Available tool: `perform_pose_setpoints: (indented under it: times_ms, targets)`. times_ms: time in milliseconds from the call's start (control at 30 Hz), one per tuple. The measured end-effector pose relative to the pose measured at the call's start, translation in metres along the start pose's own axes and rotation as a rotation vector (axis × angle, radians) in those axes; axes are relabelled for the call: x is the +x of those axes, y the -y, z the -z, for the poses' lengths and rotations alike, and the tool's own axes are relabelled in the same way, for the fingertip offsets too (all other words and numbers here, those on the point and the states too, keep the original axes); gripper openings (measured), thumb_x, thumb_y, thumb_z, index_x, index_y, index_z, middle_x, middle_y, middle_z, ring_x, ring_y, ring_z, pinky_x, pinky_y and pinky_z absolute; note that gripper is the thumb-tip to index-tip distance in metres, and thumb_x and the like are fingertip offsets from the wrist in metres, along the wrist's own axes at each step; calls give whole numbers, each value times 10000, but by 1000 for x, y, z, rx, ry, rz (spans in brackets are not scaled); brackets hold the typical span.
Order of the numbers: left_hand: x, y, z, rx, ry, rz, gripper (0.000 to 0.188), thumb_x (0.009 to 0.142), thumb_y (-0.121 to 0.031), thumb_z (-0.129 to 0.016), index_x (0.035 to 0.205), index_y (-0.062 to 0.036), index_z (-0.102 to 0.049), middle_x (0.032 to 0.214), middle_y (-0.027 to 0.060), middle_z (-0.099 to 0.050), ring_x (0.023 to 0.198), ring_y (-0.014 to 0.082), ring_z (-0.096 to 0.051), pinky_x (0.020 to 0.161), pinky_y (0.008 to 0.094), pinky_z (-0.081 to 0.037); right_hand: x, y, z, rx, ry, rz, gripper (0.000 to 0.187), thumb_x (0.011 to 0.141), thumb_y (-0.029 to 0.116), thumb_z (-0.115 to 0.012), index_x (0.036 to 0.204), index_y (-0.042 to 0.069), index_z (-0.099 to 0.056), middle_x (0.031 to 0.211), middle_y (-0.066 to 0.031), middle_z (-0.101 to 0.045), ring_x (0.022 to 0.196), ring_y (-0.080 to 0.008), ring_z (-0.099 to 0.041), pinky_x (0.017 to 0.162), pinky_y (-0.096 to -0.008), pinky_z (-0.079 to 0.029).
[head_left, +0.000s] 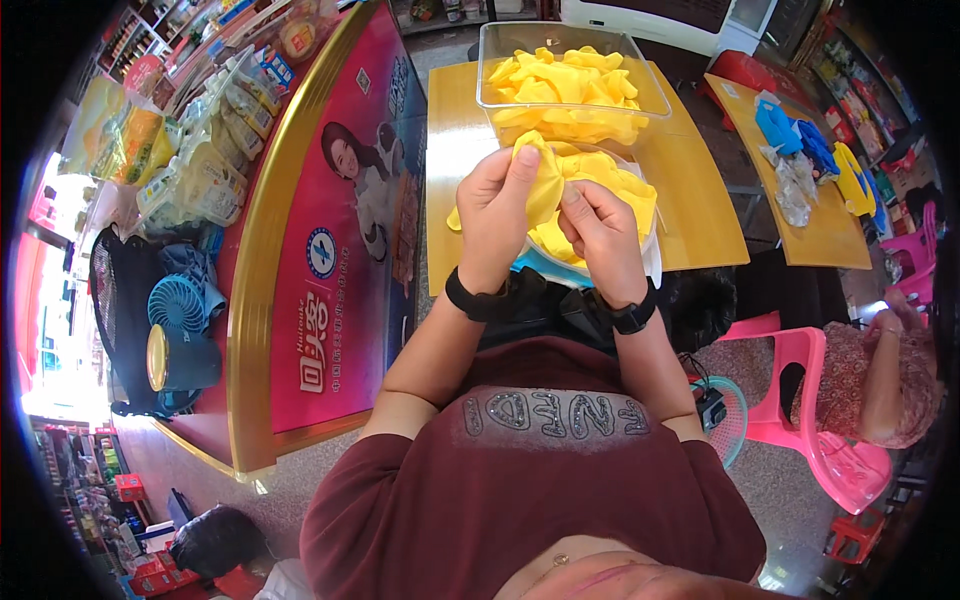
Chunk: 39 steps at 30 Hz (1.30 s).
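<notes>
A soft yellow cloth-like piece point(546, 188) is held up between my hands; its exact kind cannot be made out. My left hand point(494, 196) pinches it with the thumb on top. The fingers of my right hand point(604, 232) are closed on its lower right edge. Just beneath my hands, more yellow pieces point(625, 185) fill a white tub point(654, 256) with some blue at its near side. Farther back stands a clear plastic bin point(655, 88), heaped with similar yellow pieces point(565, 80).
Both containers stand on a wooden table point(700, 190). At left is a pink counter point(330, 200) with gold edging, stacked with packages. A second table point(820, 235) at right bears blue and yellow pieces. A person point(870, 375) sits near a pink chair point(800, 370).
</notes>
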<state>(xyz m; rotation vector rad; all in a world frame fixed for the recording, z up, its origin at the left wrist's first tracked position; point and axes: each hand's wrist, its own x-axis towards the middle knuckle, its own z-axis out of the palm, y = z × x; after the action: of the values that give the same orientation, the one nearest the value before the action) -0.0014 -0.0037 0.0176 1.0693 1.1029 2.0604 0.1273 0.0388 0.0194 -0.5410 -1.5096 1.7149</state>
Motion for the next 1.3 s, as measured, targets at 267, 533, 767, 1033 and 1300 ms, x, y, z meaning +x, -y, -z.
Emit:
perform_pose_setpoints:
  times_ms: [267, 533, 767, 1033, 1300]
  targets:
    - [4, -6, 4, 67, 5, 59, 218, 960, -178, -597, 969, 31, -656, 837, 3, -649, 735, 49, -576, 659, 192, -462, 4, 1, 5, 30, 8, -26, 221, 984, 189, -539, 900, 1, -618, 625, 40, -436, 561, -35, -377, 508, -199, -292]
    - [20, 8, -3, -25, 65, 99, 209, 955, -157, -594, 1065, 18, -623, 856, 33, -664, 701, 77, -613, 646, 218, -488, 13, -3, 21, -38, 30, -78, 227, 983, 196, -547, 884, 2, -610, 617, 44, -426, 549, -30, -366, 499, -194, -281]
    - [36, 16, -8, -61, 37, 189, 72, 921, -64, -627, 888, -1, -617, 837, -23, -582, 738, 33, -535, 643, 185, -436, 20, -13, 26, 42, -67, -82, 249, 995, 226, -529, 884, 15, -600, 617, 41, -436, 545, -30, -359, 496, -191, -266]
    - [31, 35, -12, -57, -3, 215, 82, 933, -73, -614, 914, 5, -597, 804, -19, -595, 704, 28, -525, 605, 177, -428, 24, -19, 31, 321, -79, -365, 259, 1006, 269, -499, 971, 32, -599, 644, 38, -454, 524, -21, -328, 463, -178, -228]
    - [53, 58, 20, 154, 187, 409, 126, 913, -88, -646, 995, 6, -631, 853, 2, -637, 753, 43, -572, 669, 188, -464, 44, -26, 43, 254, -151, -367, 246, 1006, 275, -499, 986, 48, -593, 638, 43, -454, 493, -17, -301, 440, -177, -215]
